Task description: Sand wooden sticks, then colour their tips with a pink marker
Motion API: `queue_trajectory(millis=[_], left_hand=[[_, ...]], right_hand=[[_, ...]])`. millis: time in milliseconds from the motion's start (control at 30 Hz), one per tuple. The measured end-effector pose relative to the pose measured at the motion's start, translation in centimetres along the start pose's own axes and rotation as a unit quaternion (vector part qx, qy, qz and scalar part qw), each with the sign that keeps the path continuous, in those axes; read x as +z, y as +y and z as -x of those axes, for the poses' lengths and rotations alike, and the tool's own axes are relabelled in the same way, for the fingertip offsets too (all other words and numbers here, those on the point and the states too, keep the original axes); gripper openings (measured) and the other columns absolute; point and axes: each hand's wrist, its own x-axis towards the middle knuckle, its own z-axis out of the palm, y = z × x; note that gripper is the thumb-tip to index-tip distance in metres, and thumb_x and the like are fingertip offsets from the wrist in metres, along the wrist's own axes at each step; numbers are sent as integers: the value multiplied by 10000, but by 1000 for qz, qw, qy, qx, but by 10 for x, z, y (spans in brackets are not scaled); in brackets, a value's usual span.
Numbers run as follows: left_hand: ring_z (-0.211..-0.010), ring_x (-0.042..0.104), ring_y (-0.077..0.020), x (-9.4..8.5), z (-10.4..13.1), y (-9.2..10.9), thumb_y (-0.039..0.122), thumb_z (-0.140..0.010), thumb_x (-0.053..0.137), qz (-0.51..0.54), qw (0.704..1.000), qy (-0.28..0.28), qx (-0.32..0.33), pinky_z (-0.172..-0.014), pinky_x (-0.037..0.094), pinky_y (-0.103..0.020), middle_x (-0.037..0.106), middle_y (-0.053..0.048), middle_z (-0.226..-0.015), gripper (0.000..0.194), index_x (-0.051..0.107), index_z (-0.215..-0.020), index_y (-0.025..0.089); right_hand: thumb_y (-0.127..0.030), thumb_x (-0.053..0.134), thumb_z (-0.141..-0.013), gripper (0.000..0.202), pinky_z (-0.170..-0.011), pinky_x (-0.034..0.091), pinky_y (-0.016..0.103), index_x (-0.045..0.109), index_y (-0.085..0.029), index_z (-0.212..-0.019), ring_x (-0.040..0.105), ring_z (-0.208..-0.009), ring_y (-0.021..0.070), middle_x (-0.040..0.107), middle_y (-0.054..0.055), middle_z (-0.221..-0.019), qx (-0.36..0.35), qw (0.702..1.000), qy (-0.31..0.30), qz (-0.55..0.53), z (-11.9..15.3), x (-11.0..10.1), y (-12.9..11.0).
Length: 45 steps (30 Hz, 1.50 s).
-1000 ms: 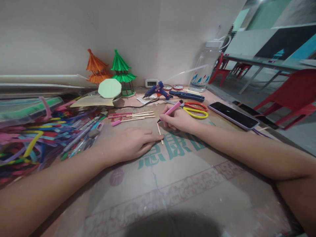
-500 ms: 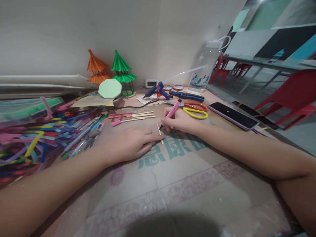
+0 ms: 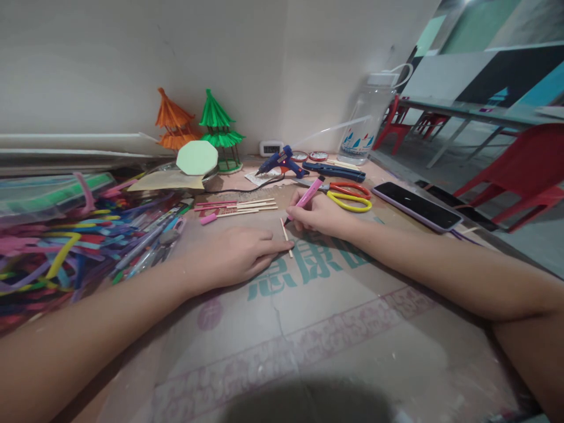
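Note:
A thin wooden stick point(image 3: 284, 230) lies on the printed cardboard point(image 3: 282, 323), its far part tinted pink. The outstretched index finger of my left hand point(image 3: 235, 252) presses the stick down near its close end; the other fingers are curled beside it. In a pen grip, my right hand point(image 3: 321, 212) is closed on an uncapped pink marker point(image 3: 310, 192). The marker's dark tip is at the stick's far part. Left of it lie a pink cap point(image 3: 208, 219) and several sticks point(image 3: 255, 205), some coloured pink and others plain.
Behind my hands are a blue glue gun point(image 3: 282, 163), scissors point(image 3: 349, 200) with red and yellow handles, a utility knife point(image 3: 337, 171) and a water bottle point(image 3: 359, 126). A phone point(image 3: 416, 205) lies right. Pipe cleaners point(image 3: 48, 252) heap left, near green point(image 3: 219, 132) and orange point(image 3: 173, 117) pagoda models.
The marker tip has shifted slightly toward the stick's far end with my right hand. My left hand still pins the stick in the same place.

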Motion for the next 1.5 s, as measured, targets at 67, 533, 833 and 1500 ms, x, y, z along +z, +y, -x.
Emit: queue_trajectory(millis=[67, 533, 833, 1500], left_hand=[[-845, 673, -195, 1, 0, 0, 287, -1046, 417, -1, 1000, 2, 3, -701, 426, -281, 739, -28, -984, 412, 625, -1397, 343], [-850, 679, -196, 0, 1, -1, 292, -1052, 393, -10, 1000, 7, 15, -688, 435, -286, 725, -20, -974, 425, 603, -1416, 358], [-878, 690, -198, -2, 0, 0, 294, -1053, 386, -4, 1000, -6, 4, -713, 458, -282, 732, -29, -988, 432, 589, -1428, 362], [-869, 695, -202, -3, -1, 1, 301, -1041, 420, -6, 1000, 1, 1, -710, 468, -290, 751, -31, -1013, 408, 635, -1386, 341]], right_hand=[[-248, 600, -930, 156, -406, 355, 172, 485, -210, -832, 461, -423, 76, 596, -58, -537, 3, 1000, 10, 9, 0, 0, -1], [-254, 588, -959, 144, -353, 347, 179, 482, -216, -869, 471, -377, 72, 620, -55, -580, 4, 998, 34, 42, -3, 0, 5], [-281, 593, -962, 144, -349, 339, 182, 484, -218, -892, 470, -377, 70, 627, -55, -600, 9, 999, 33, 25, -1, 0, 3], [-234, 637, -863, 147, -402, 363, 183, 518, -202, -784, 478, -421, 80, 604, -43, -529, 18, 1000, -2, 4, 0, -2, -2]])
